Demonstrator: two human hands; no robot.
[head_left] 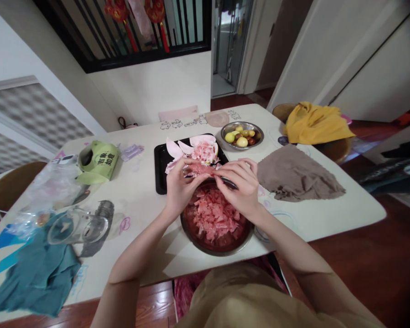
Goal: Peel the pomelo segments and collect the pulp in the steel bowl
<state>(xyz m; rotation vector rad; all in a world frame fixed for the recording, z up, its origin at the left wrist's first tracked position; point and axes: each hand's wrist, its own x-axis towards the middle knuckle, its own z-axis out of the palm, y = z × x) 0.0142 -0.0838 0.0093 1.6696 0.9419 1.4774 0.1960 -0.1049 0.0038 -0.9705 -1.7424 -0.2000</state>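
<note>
Between both hands is a pink pomelo segment point(201, 169), held over the far rim of a round metal bowl point(187, 228). My left hand point(180, 184) grips its left end, fingers curled with the thumb underneath. On the other end, my right hand point(239, 184) pinches with its fingertips. Loose pink pomelo flesh point(218, 214) in pieces fills the middle of the bowl. Just behind the hands, a black tray point(160, 171) carries pale pink peel point(174, 148) and a partly peeled pomelo chunk point(205, 150).
A metal bowl of small fruit point(242, 135) stands behind the tray. To the right lie a grey-brown cloth point(297, 175) and, over a chair, yellow fabric point(317, 123). At left are a green box point(99, 161), a clear pitcher point(77, 226) and a teal cloth point(37, 269).
</note>
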